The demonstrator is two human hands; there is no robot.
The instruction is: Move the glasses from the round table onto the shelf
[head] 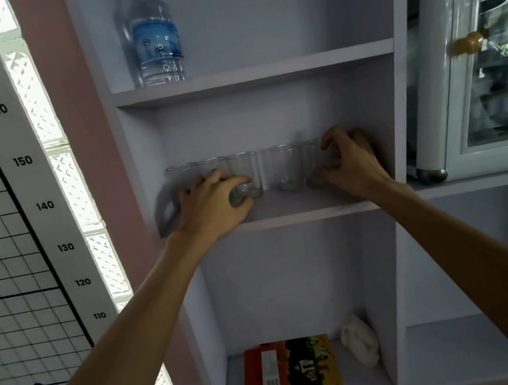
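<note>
Nearest us, both forearms reach up from six o'clock, passing a book [291,372] and a pale lump [359,339] on the lowest shelf. The left hand [213,200] wraps thumb and fingers round the foot of the third glass [245,170]. We judge the low hold lets it sit close against its neighbours without tipping. The right hand [353,159], at three o'clock from the left, curls its fingers beside the end glass [313,157]; we cannot tell whether it clasps it. At least five glasses stand upright in a row on the middle shelf [282,209], with a gap after the third. Farthest, at eleven o'clock, stands a water bottle [157,40].
</note>
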